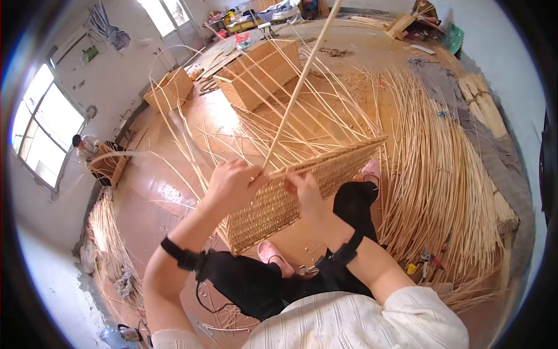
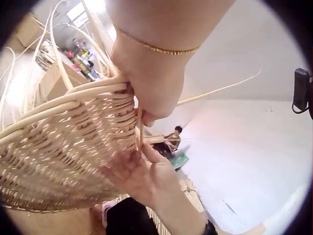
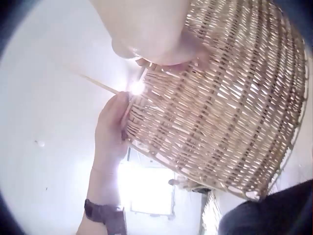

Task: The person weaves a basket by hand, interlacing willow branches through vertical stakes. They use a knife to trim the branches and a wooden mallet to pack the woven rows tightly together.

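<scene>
A half-woven basket [image 1: 270, 203] lies tilted across the person's lap, its woven side [image 2: 73, 147] facing the body. At the rim, the left hand [image 1: 229, 183] pinches a pale cane [image 2: 140, 120] between thumb and fingers, a long cane [image 1: 302, 75] rising beside it. The right hand [image 1: 308, 195] is at the same rim, a little to the right; in the left wrist view this hand [image 2: 144, 176] holds the lower part of the pinched cane, fingers against the weave. In the right wrist view the left hand [image 3: 112, 120] grips the rim, and the right hand's [image 3: 156, 41] fingertips are partly hidden.
Long loose canes [image 1: 232, 131] fan out beyond the rim. A large cane bundle [image 1: 442, 174] lies at the right, with pliers [image 1: 427, 262] near its end. Two box-shaped baskets [image 1: 258, 75] [image 1: 168, 90] stand further off. Another person [image 1: 90, 151] sits at the left wall.
</scene>
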`<state>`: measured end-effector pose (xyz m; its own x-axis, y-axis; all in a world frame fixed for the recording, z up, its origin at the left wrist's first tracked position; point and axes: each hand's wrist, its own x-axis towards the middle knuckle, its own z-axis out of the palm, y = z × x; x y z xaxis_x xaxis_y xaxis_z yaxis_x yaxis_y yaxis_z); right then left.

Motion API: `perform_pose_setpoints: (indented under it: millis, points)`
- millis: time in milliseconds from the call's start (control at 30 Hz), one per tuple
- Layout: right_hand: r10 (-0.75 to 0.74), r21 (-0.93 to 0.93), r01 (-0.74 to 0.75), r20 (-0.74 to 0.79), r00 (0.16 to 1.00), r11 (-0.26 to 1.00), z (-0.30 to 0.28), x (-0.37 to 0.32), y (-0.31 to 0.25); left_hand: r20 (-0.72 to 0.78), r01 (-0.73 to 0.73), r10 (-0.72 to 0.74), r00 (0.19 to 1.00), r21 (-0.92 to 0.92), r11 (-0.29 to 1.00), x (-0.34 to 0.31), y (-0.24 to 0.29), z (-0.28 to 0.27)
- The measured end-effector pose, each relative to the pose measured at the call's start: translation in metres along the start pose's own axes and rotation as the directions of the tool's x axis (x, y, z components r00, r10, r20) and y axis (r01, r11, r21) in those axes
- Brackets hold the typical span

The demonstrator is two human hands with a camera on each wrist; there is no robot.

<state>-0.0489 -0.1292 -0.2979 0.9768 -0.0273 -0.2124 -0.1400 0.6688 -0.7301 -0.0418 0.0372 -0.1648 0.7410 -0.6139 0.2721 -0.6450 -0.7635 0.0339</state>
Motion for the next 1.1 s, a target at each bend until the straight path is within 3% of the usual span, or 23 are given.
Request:
perform_pose_setpoints:
  millis: [167,333,500,633,767,833,867,900,967,1000,1033,1100]
  points:
    - [-0.014,-0.047,0.018,0.089,0.996,0.999,-0.008,-0.026,0.055,-0.105,0.01,-0.012,0.994,-0.014,1.0,-0.066,0.003,0.025]
    - [0.015,-0.011,-0.014,0.074,0.997,1.0,-0.025,-0.041,0.051,-0.17,0.042,-0.04,0.985,0.012,0.999,-0.074,0.025,0.048]
    - [-0.062,-0.1,0.066,0.041,0.997,0.993,-0.093,0.032,0.038,-0.284,0.021,-0.023,0.959,-0.012,1.0,-0.013,0.038,0.12]
    - [-0.125,-0.146,0.126,0.022,0.992,0.981,-0.145,0.075,0.053,-0.304,0.045,-0.064,0.951,-0.068,0.997,-0.001,0.037,0.206]
    - [-0.095,-0.238,0.074,-0.078,0.992,0.968,-0.186,0.08,0.089,-0.223,0.083,-0.101,0.97,-0.09,0.993,-0.025,0.047,0.28]
    - [-0.14,-0.588,0.04,-0.126,0.982,0.808,-0.199,0.067,0.11,-0.235,0.138,-0.165,0.958,-0.124,0.983,-0.052,0.052,0.314]
    - [-0.121,-0.659,-0.002,-0.14,0.983,0.752,-0.208,0.061,0.123,-0.13,0.174,-0.188,0.973,-0.11,0.979,-0.069,0.053,0.328]
    - [-0.106,-0.647,-0.03,-0.171,0.98,0.762,-0.213,0.056,0.13,-0.098,0.166,-0.178,0.979,-0.117,0.979,-0.076,0.053,0.336]
    - [-0.041,-0.397,0.002,-0.09,0.995,0.918,-0.217,0.052,0.136,-0.078,0.25,-0.263,0.962,-0.142,0.958,-0.088,0.056,0.347]
    - [-0.167,-0.544,0.081,-0.11,0.98,0.835,-0.227,0.062,0.162,-0.056,0.253,-0.268,0.962,-0.196,0.947,-0.086,0.058,0.342]
    - [-0.151,-0.621,0.056,-0.103,0.983,0.782,-0.227,0.061,0.159,-0.035,0.275,-0.287,0.957,-0.198,0.941,-0.085,0.058,0.333]
    - [-0.2,-0.631,0.1,-0.09,0.976,0.77,-0.237,0.071,0.181,0.027,0.151,-0.15,0.988,-0.301,0.942,-0.077,0.054,0.315]
